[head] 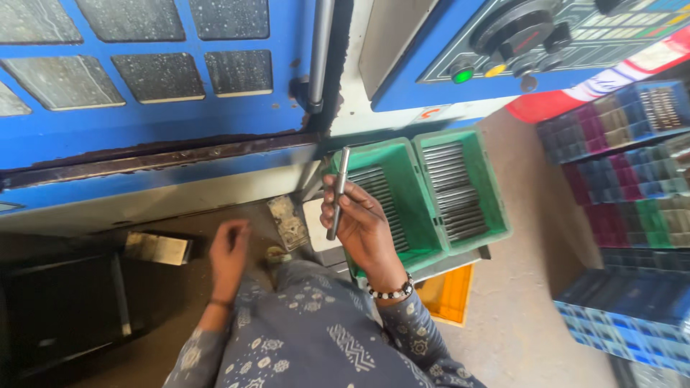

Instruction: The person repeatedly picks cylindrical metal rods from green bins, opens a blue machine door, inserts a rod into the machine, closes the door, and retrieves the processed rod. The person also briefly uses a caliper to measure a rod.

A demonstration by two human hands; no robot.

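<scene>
Right hand: the right hand point(363, 226) is raised in front of the machine, its fingers point(338, 208) wrapped around a single metal rod point(338, 192), held nearly upright above the near edge of the green crates.
Left hand: the left hand point(230, 251) hangs lower, fingers loosely curled and holding nothing that shows; it is near a small metal block point(289, 223) on the ledge.
Rod: one only, in the right hand, just beside the gap at the edge of the blue machine door point(158, 108), which looks shut.
Left green crate point(402, 162): rods lie in a row inside, partly hidden by the hand.
Right green crate point(496, 187): touching the first, also lined with rods.
Progress: as a judgement, one rod is out of the crates and in hand; many remain in both, and which crate holds finished ones I cannot tell.
Around: control panel point(546, 36) above; stacked coloured crates point(625, 165) well apart on the right.
</scene>
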